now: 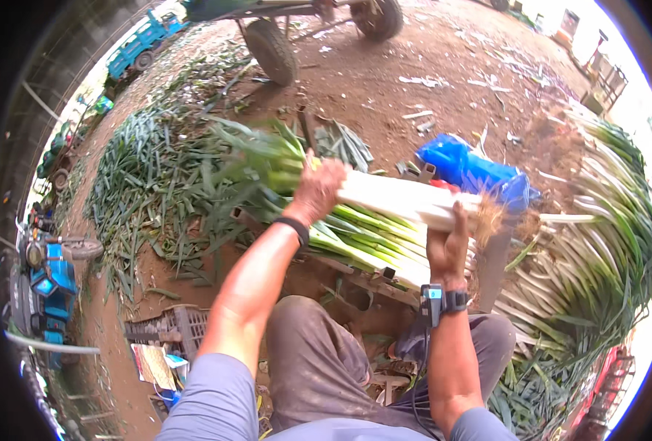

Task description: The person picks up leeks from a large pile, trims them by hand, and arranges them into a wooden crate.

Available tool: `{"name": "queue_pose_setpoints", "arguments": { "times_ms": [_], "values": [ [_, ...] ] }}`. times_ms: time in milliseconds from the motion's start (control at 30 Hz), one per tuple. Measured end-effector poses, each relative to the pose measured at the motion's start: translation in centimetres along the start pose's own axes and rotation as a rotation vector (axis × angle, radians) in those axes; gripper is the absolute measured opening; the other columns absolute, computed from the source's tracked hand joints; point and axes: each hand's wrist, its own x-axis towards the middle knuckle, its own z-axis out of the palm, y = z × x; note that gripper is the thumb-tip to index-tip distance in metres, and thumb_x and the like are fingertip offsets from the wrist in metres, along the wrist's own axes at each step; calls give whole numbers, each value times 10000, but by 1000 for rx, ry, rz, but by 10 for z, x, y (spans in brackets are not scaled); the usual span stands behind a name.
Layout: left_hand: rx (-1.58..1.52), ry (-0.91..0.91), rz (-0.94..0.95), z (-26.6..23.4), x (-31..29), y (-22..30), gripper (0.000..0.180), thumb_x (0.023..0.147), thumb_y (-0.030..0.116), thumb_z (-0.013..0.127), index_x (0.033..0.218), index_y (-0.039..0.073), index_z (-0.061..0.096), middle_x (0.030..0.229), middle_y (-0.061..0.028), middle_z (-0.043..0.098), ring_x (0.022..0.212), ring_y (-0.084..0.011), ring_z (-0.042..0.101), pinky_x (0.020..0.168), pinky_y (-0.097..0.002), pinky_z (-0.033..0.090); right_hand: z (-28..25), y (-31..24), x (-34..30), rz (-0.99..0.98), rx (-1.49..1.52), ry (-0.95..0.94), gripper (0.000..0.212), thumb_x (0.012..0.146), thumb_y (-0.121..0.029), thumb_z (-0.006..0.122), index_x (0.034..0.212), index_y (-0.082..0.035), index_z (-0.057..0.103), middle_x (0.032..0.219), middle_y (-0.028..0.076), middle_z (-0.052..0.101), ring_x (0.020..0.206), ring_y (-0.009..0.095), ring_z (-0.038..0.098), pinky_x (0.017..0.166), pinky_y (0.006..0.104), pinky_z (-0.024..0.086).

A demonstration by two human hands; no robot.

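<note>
A thick bundle of green onions (407,197) with white stalks is held across in front of me, its hairy roots to the right and green leaves to the left. My left hand (319,191) is closed around it where white turns green. Under the white part, close to the roots, my right hand (449,246) grips it, thumb on the near side; its other fingers are mostly hidden. Just below, more green onions (363,246) lie on a low metal frame (374,283). The leaf tips at the left are smeared by motion.
To the right spreads a large heap of green onions (598,242). Cut leaves (149,169) cover the ground at the left. A blue plastic bag (473,165) lies beyond the bundle. A plastic crate (183,327) stands near my left elbow, and a cart wheel (271,51) at the back.
</note>
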Motion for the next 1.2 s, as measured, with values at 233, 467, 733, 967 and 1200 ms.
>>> {"name": "queue_pose_setpoints", "arguments": {
  "times_ms": [233, 467, 733, 967, 1200],
  "values": [
    [-222, -530, 95, 94, -21, 96, 620, 738, 206, 823, 1321, 144, 621, 1257, -64, 668, 1289, -256, 587, 1231, -659, 230, -248, 0, -20, 35, 269, 490, 310, 943, -180, 755, 1228, -84, 681, 1233, 68, 704, 1189, 268, 637, 1101, 488, 480],
    [-411, -799, 323, 113, -29, 117, 863, 819, 524, 788, 1539, 180, 458, 1446, -152, 571, 1377, -325, 514, 1200, -624, 290, -339, -22, -47, 201, -56, 812, 219, 1014, -314, 630, 1133, -135, 671, 1003, 39, 708, 857, 218, 698, 712, 397, 594],
    [-423, -736, 405, 142, -37, 139, 803, 913, 529, 704, 1569, 170, 411, 1436, -181, 540, 1381, -355, 483, 1190, -607, 287, -336, -50, -56, 119, -276, 702, 317, 1051, -271, 571, 1289, -71, 637, 1207, 86, 709, 1063, 251, 688, 973, 459, 552],
    [-438, -647, 429, 145, -33, 151, 791, 888, 470, 736, 1554, 155, 448, 1394, -176, 555, 1337, -356, 497, 1135, -528, 331, -293, -52, -79, 13, 114, 918, 371, 966, -144, 503, 1295, -5, 604, 1394, 139, 632, 1298, 287, 585, 1172, 442, 417],
    [-370, -669, 387, 145, -39, 139, 810, 884, 482, 734, 1568, 173, 430, 1402, -170, 551, 1339, -364, 504, 1155, -566, 318, -197, 10, -94, -230, -1604, 434, 541, 1060, -221, 513, 1552, -21, 411, 1578, 233, 437, 1497, 368, 378, 1250, 441, 267]
  ]
}}
